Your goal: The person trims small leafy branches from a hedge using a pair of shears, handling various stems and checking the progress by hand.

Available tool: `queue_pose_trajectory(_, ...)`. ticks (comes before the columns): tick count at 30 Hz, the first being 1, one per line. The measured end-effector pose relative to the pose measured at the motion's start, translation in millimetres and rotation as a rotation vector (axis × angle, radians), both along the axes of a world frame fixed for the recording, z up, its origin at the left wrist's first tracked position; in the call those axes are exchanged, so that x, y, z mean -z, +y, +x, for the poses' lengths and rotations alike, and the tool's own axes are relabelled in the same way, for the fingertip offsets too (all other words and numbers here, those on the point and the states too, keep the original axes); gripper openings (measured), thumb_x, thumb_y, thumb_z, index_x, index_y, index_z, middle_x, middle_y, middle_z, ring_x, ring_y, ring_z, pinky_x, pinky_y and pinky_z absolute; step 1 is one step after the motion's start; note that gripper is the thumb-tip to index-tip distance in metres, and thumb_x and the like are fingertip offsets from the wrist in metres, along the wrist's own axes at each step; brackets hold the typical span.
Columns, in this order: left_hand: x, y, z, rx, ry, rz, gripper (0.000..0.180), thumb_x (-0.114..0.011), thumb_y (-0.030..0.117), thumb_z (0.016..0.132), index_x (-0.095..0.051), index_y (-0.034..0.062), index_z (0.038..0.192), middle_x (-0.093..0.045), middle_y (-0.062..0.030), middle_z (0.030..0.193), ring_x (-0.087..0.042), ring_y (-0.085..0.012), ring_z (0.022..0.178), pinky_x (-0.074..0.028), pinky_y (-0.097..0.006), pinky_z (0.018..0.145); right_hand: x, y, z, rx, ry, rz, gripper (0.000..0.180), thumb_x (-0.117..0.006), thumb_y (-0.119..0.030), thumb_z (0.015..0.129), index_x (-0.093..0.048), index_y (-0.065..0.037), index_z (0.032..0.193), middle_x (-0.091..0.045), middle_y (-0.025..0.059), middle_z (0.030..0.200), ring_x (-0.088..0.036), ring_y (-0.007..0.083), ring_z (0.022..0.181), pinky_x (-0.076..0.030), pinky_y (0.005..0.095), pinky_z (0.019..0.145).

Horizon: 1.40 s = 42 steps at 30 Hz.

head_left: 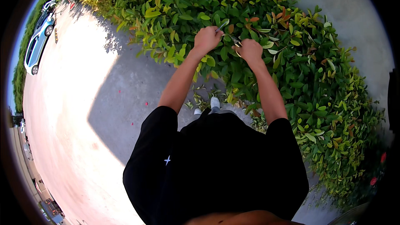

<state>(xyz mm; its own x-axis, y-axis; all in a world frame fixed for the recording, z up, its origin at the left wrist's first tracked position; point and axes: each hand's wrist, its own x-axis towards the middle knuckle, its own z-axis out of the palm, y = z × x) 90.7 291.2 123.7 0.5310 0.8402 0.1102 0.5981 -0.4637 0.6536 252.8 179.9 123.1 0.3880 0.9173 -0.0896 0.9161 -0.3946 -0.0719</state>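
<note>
- The left hand [207,38] is held as a closed fist over the top of the hedge [266,58], gripped around a leafy twig [222,25] whose pale green leaf sticks up from the fingers.
- The right hand [249,50] is closed around a pair of shears [232,38]; only the slim, grey metal blades are seen, pointed toward the left hand and just beside it.
- Two hands are counted, both bare, with bare forearms reaching up from the short sleeves of a black shirt [216,162].
- One pair of shears is seen; it lies between the two hands, above the hedge's top leaves.
- One long hedge is seen, curved across the upper and right parts of the view. Its leaves are oval, smooth and glossy, mostly green, with yellow-green ones at the edges and some reddish-orange young leaves near the top.
- Two shoes [214,103] are seen below the hands, pale with light toes, placed close against the foot of the hedge.
- Small cut leaves [200,96] are scattered on the ground around the shoes.
- The pavement [75,100] is smooth, pale concrete, partly in shadow and partly in bright sun.
- One light blue car [38,42] is parked at the far left, well apart from the hands.
</note>
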Motion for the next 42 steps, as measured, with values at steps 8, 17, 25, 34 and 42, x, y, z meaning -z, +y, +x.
queue_pose_trajectory(8, -2.8, -66.9, -0.2, 0.482, -0.218, -0.459, 0.02, -0.067, 0.021, 0.088, -0.069, 0.0014, 0.092, -0.067, -0.0031, 0.071, -0.061, -0.008, 0.064, -0.046, -0.025, 0.06, -25.8, -65.0, 25.2, 0.428, 0.504, 0.333, 0.062, -0.066, -0.067, 0.077, -0.061, -0.006, 0.066, -0.055, 0.0083, 0.054, -0.055, 0.0268, 0.053, -0.043, 0.0392, 0.055)
queue_pose_trajectory(17, -7.5, -93.5, 25.2, 0.719, 0.094, -0.299, 0.039, -0.07, 0.041, 0.084, -0.071, 0.0045, 0.098, -0.072, -0.011, 0.083, -0.069, -0.0263, 0.078, -0.051, -0.038, 0.073, -54.6, -60.5, 67.6, 0.285, 0.115, 0.265, 0.07, -0.071, -0.07, 0.067, -0.063, -0.002, 0.077, -0.064, 0.0125, 0.078, -0.064, 0.0302, 0.072, -0.049, 0.0416, 0.062)
queue_pose_trajectory(25, -21.9, -46.5, 23.7, 0.308, -0.226, -0.375, 0.024, -0.066, 0.024, 0.089, -0.069, 0.0009, 0.095, -0.07, -0.0054, 0.074, -0.067, -0.0111, 0.069, -0.05, -0.027, 0.065, -51.9, 23.2, 98.8, 0.087, -0.107, -0.147, 0.071, -0.071, -0.07, 0.068, -0.07, -0.003, 0.091, -0.07, 0.0112, 0.092, -0.069, 0.0277, 0.088, -0.056, 0.0394, 0.073)
queue_pose_trajectory(34, -0.3, 1.8, 19.2, 0.047, -0.377, -0.298, 0.026, -0.065, 0.024, 0.087, -0.068, -0.0008, 0.091, -0.069, -0.0046, 0.071, -0.064, -0.0117, 0.064, -0.049, -0.027, 0.061, -26.4, 63.0, 110.5, 0.096, 0.134, 0.064, 0.071, -0.066, -0.072, 0.071, -0.067, -0.001, 0.069, -0.066, 0.0117, 0.071, -0.067, 0.0299, 0.073, -0.052, 0.0424, 0.062)
queue_pose_trajectory(42, 7.2, 18.6, 15.0, -0.041, -0.505, -0.365, 0.022, -0.066, 0.021, 0.088, -0.068, -0.0009, 0.092, -0.069, -0.0032, 0.07, -0.057, -0.0066, 0.058, -0.042, -0.024, 0.054, -44.5, 102.1, 89.7, -0.088, 0.065, -0.123, 0.084, -0.058, -0.084, 0.067, -0.067, -0.001, 0.072, -0.068, 0.0122, 0.078, -0.068, 0.0319, 0.08, -0.053, 0.0428, 0.067)
